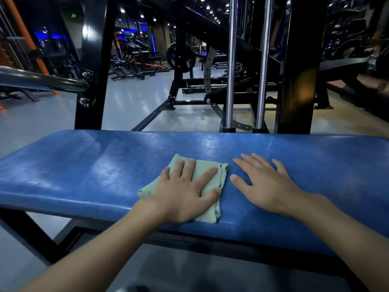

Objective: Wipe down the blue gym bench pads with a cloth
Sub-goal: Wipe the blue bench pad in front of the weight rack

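Wiping is the step in hand: folded pale-green cloth [212, 175] lies flat on the blue bench pad [84, 169], roughly mid-length, closer to the near edge than the far one. Left hand [185, 192] sits on top of it, palm down, fingers straight and spread, thumb on the cloth's right side. It's pressing, not gripping. Right hand [265, 184] is flat on bare vinyl just beside the cloth, fingers splayed, holding nothing; looks like a brace.

To do it well, my read:
- Keep the palm flat so the whole fold contacts the pad, not just the fingertips.
- Run long overlapping strokes along the pad's length, out to both ends; the left end and far right both look uncovered from here.
- Take the rolled near and far edges too, that's where sweat collects.
- Cloth's near corner hangs close to the front lip, so watch it doesn't bunch or slide off.
- Lift the right hand before passing under it.

Behind the pad: black machine uprights [299, 64], two chrome guide rods [231, 60], grey gym floor [130, 102].
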{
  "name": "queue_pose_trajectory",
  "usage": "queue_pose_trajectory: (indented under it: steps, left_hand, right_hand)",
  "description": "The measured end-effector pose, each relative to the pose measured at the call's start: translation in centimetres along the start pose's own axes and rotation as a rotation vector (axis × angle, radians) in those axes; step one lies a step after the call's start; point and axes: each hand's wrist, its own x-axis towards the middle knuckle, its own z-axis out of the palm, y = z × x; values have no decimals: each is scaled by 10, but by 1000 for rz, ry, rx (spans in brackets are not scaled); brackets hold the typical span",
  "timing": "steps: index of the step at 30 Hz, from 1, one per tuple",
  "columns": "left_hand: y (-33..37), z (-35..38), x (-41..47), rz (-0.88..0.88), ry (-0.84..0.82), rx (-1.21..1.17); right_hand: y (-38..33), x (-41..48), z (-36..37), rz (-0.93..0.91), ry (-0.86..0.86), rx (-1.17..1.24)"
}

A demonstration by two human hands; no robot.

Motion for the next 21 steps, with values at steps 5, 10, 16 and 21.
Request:
queue_pose_trajectory:
  steps: [5, 10, 16, 21]
  left_hand:
    - [-17, -5, 70, -37, -22, -8]
    - [-35, -16, 152, -69, -34, -29]
    - [-41, -21, 182, -48, -35, -13]
    - [-41, -8, 132, 30, -1, 1]
  right_hand:
    - [-4, 10, 11, 9, -48, -55]
    - [-6, 7, 11, 13, -19, -83]
    - [-4, 6, 11, 20, 10, -72]
    - [-5, 8, 10, 48, 6, -70]
